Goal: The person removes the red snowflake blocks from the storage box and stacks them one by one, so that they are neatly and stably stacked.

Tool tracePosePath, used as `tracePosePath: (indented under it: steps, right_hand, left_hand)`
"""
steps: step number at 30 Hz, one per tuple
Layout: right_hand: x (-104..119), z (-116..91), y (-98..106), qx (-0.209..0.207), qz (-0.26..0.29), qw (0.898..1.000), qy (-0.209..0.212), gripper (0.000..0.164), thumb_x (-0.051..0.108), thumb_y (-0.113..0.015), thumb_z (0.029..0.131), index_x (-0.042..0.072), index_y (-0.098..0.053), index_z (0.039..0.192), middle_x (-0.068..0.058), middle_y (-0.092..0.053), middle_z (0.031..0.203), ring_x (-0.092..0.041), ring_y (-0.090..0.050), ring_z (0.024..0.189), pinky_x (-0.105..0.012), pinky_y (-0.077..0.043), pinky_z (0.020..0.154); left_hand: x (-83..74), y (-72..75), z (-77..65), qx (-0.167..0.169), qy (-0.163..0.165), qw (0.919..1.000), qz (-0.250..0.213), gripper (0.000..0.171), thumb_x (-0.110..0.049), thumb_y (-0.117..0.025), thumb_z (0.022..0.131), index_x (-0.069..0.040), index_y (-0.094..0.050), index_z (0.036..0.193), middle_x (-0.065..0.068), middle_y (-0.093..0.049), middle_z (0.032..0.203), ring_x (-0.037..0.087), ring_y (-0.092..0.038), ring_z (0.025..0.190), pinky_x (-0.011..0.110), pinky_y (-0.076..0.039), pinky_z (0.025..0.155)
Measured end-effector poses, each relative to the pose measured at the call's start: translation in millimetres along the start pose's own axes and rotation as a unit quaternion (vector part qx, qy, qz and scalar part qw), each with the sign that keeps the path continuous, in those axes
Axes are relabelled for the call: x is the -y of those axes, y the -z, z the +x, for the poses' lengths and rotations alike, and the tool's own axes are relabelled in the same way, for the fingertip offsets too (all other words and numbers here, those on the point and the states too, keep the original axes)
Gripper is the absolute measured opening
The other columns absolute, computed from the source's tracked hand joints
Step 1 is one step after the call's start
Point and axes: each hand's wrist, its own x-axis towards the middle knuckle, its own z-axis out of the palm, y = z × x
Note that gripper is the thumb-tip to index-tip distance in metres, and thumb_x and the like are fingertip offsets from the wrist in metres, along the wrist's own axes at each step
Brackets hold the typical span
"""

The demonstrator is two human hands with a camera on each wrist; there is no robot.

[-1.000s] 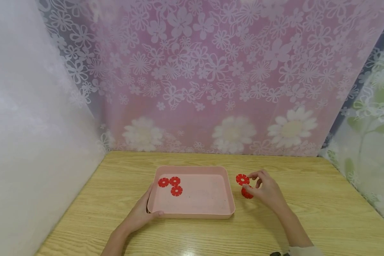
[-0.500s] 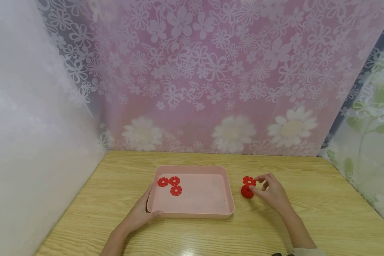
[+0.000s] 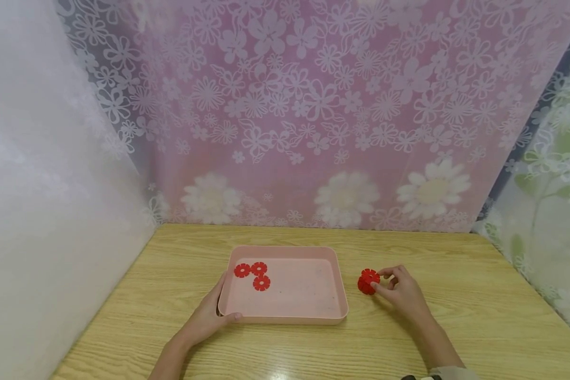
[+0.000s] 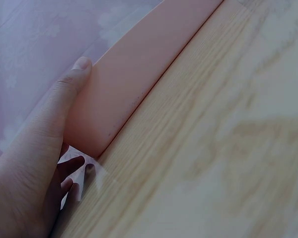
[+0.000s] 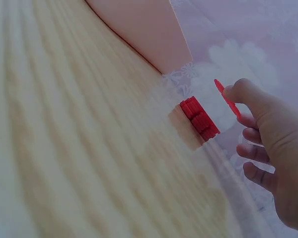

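Note:
My right hand (image 3: 405, 293) pinches a red notched plastic disc (image 5: 220, 88) between thumb and index finger. Directly below it, a short stack of matching red discs (image 5: 199, 119) stands on the table; in the right wrist view a gap separates the held disc from the stack. My left hand (image 3: 203, 319) grips the front left corner of a shallow pink tray (image 3: 294, 320), its thumb along the front rim. Three red discs (image 3: 261, 283) lie flat inside the tray, toward its back left.
The wood-grain table (image 3: 285, 348) carries the tray near its middle and the stack a short way to the right of it. A pink flowered curtain (image 3: 285, 132) hangs behind the table. Pale sheets (image 3: 52, 211) flank it on both sides.
My right hand has shifted slightly right, then come down with the held disc from behind the stack to over it. The left hand and tray have barely moved.

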Motion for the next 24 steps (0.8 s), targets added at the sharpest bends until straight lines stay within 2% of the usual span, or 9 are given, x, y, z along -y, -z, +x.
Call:
tracePosePath:
  steps: [14,24]
  right_hand:
    - [-18,-3,-11,-0.007,0.001,1.0,-0.005,0.03,0.019,-0.076,0.076,0.001,-0.063,0.097,-0.005,-0.05,0.087,-0.014,-0.047,0.066,-0.026,-0.042,0.056]
    - [-19,-3,-13,0.01,-0.018,1.0,-0.016,0.033,0.025,-0.075,0.077,0.004,-0.062,0.099,-0.002,-0.05,0.087,-0.013,-0.048,0.069,-0.028,-0.042,0.059]
  left_hand:
    - [-0.7,1.3,0.5,0.001,-0.003,1.0,0.005,0.102,-0.028,-0.077,0.074,-0.015,-0.008,0.149,0.005,-0.02,0.149,0.023,-0.031,0.127,0.048,-0.031,0.097]
    - [-1.0,0.8,-1.2,-0.001,0.007,1.0,0.006,0.102,-0.031,-0.076,0.075,-0.017,-0.009,0.149,0.004,-0.02,0.149,0.023,-0.031,0.127,0.048,-0.031,0.097]
